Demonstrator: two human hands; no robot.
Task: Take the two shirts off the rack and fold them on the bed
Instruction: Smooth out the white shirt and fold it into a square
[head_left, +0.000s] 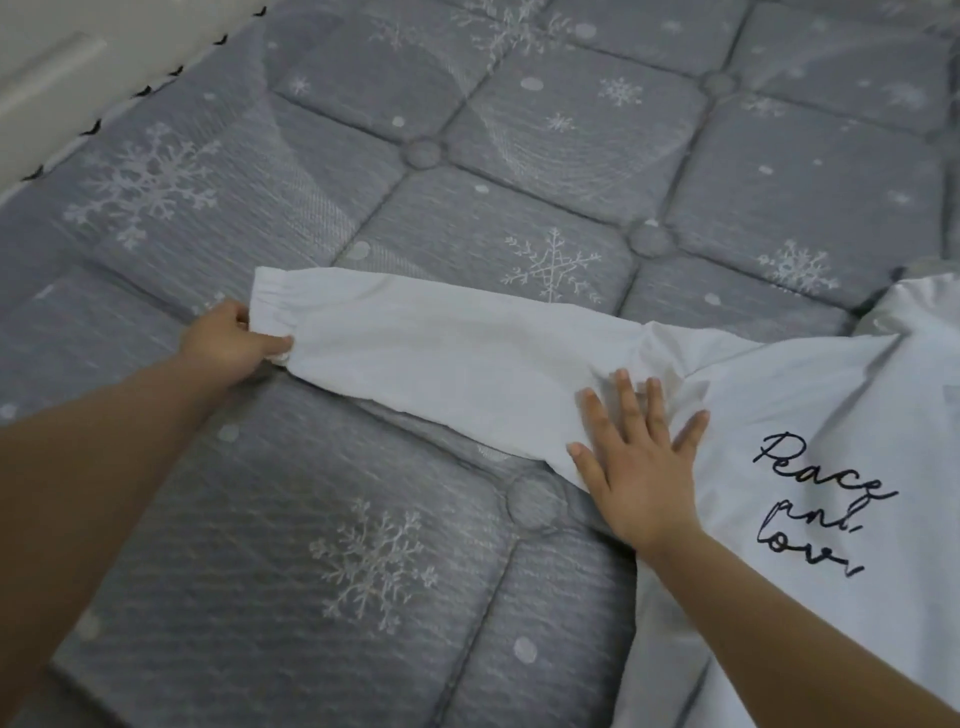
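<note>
On bed, left hand pinching shirt cuff

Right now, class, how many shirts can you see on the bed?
1: a white shirt on the bed's right side, sleeve stretched left. A second may lie outside the view.

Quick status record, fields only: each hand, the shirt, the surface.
left hand: pinches the elastic cuff of the sleeve
right hand: flat, fingers spread, pressing where the sleeve meets the body
shirt: white shirt, spread out, sleeve stretched out straight, script print facing up
surface: grey snowflake mattress
</note>
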